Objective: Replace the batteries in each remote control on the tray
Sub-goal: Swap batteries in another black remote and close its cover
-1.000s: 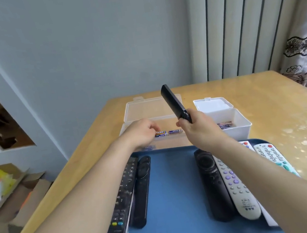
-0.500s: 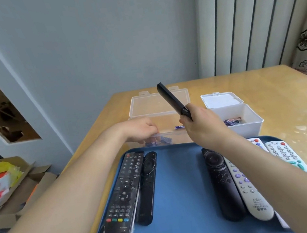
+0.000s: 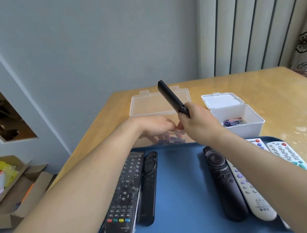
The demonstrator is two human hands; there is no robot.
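One slim black remote [image 3: 171,98] is up off the blue tray [image 3: 180,192], above its far edge, with the right hand [image 3: 200,127] fingers wrapped round its lower end; long axis steeply tilted, free end pointing up, away and leftward. Left hand [image 3: 156,125] dips curled fingers into the clear box [image 3: 147,107] just beyond the tray's far edge; cannot tell if they pinch a battery. Risk: the one-end grip may let the remote twist or slip when a cell is pushed in, dropping it onto the surface [image 3: 286,95].

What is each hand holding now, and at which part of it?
The right hand grips the black remote by its lower end. The left hand reaches into the clear box; whether it holds anything cannot be told.
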